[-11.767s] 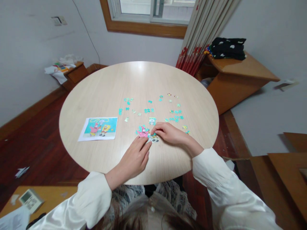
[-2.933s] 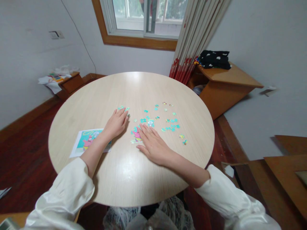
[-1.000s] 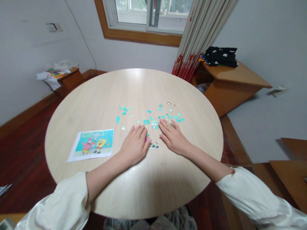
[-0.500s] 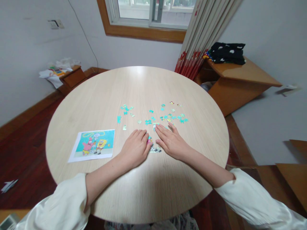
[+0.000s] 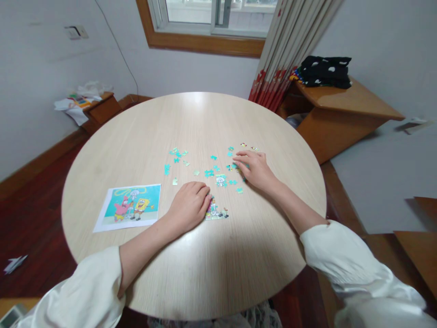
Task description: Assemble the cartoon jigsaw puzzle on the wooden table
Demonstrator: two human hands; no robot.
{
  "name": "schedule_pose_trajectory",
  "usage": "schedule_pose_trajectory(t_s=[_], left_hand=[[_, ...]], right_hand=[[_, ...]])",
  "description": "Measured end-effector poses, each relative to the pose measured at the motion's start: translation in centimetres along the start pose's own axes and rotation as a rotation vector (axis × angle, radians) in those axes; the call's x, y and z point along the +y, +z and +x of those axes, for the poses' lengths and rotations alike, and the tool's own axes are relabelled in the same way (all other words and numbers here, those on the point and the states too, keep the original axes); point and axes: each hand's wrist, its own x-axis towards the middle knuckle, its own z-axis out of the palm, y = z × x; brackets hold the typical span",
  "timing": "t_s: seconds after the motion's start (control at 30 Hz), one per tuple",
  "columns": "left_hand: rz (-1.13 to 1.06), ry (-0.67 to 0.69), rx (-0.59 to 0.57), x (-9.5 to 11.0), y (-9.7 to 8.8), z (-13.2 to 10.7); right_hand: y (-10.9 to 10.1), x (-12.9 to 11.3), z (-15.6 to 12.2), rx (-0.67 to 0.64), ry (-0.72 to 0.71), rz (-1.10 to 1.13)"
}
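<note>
My left hand point(image 5: 189, 206) lies palm down, fingers laid over the left side of a joined block of jigsaw puzzle point(image 5: 215, 210). Part of that block is hidden under the fingers; legs and feet of cartoon figures show on it. Farther off, my right hand point(image 5: 255, 169) is above loose puzzle pieces point(image 5: 231, 167), its fingers apart and slightly bent. I make out nothing held in it, though the hand covers some pieces. Between the hands sits a joined part with a pale cartoon face point(image 5: 221, 181). Single turquoise pieces point(image 5: 239, 190) lie just right of it.
A printed reference picture point(image 5: 129, 207) lies at the left on the round wooden table point(image 5: 205, 282). More turquoise pieces point(image 5: 176, 154) are scattered at the far left, and a few yellow and red ones point(image 5: 243, 145) at the far right. A wooden cabinet point(image 5: 358, 105) stands beyond the table.
My right hand has lifted from beside the joined block and moved away and to the right, over the loose pieces. The pale face part is now uncovered. My left hand stays nearly in place.
</note>
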Motion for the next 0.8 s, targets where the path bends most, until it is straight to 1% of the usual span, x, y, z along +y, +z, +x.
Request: schedule_pose_trajectory(t_s=[0.1, 0.2, 0.27, 0.4, 0.53, 0.67, 0.8], left_hand=[[-0.008, 0.006, 0.022, -0.4, 0.1, 0.1], [-0.014, 0.008, 0.033, -0.5, 0.2, 0.0], [-0.021, 0.008, 0.033, -0.6, 0.2, 0.0], [-0.032, 0.004, 0.032, -0.5, 0.0, 0.1], [-0.023, -0.001, 0.011, -0.5, -0.2, 0.2], [-0.025, -0.005, -0.011, -0.5, -0.4, 0.3], [-0.032, -0.016, -0.022, -0.5, -0.5, 0.3]], right_hand=[[0.3, 1.5, 1.0, 0.021, 0.015, 0.07], [0.1, 2.6, 0.6, 0.057, 0.032, 0.152], [-0.6, 3.2, 0.1, 0.04, 0.048, 0.231], [-2.2, 3.7, -0.8, -0.124, 0.083, 0.37], [-3.4, 3.5, -1.0, -0.226, 0.076, 0.418], [-3.7, 3.3, -1.0, -0.357, 0.003, 0.409], [-3.5, 3.4, -1.1, -0.409, -0.047, 0.394]])
